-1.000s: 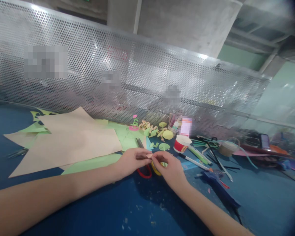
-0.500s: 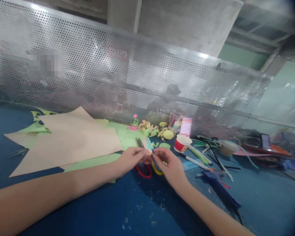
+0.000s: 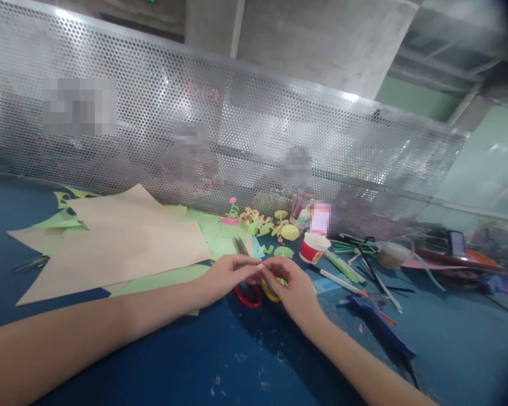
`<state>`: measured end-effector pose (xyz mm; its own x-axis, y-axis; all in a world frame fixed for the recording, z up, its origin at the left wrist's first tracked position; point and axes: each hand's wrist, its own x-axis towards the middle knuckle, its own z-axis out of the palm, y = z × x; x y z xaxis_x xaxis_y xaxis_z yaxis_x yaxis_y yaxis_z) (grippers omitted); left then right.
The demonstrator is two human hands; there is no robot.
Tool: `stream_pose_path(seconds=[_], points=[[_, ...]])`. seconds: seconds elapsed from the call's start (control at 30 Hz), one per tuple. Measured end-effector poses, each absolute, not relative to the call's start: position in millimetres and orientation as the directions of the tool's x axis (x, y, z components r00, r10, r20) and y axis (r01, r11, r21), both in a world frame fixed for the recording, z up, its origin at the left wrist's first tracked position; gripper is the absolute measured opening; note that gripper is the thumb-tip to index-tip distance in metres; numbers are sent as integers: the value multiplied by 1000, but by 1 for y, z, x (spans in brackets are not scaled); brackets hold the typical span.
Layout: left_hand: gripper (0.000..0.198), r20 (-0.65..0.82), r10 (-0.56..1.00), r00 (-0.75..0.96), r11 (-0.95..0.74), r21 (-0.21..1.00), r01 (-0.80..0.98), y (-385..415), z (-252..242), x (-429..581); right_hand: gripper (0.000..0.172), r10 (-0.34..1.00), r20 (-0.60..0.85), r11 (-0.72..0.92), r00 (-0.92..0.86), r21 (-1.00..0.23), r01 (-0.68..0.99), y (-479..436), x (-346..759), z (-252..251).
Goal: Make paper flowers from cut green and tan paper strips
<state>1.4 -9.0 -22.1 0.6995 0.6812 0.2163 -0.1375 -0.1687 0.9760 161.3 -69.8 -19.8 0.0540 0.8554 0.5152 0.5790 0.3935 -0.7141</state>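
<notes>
My left hand (image 3: 232, 275) and my right hand (image 3: 288, 282) meet at the middle of the blue table, fingertips pinched together on a small pale pink paper piece (image 3: 260, 267). Most of that piece is hidden by the fingers. Beneath the hands lie scissors with a red handle loop (image 3: 249, 297) and a yellow handle loop (image 3: 271, 290); whether they are one pair or two I cannot tell. Dark blades (image 3: 240, 246) point away from me. Just beyond the hands are green paper scraps (image 3: 267, 249) and a green paper disc (image 3: 283, 252).
Large beige paper (image 3: 127, 242) covers green sheets (image 3: 224, 239) at left. A red and white paper cup (image 3: 314, 248), markers (image 3: 341, 268) and a blue glue gun (image 3: 379, 324) are at right. Behind stands a perforated metal screen (image 3: 254, 124); small paper shapes (image 3: 258, 220) lie before it.
My fingertips have come closer together around the paper piece, so less of it shows. The things on the table have stayed where they were.
</notes>
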Motion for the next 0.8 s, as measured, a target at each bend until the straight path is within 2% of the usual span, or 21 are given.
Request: stream_pose_path(seconds=[0.4,0.8], points=[[30,204,692,693,-167,978,-121,-12,-18,3,17,857,508,385,88,-743,548,-69,163,-21],[31,242,643,726,-244,964,-105,-10,-21,1,11,843,537,414,21,-675,611,-71,163,-19]])
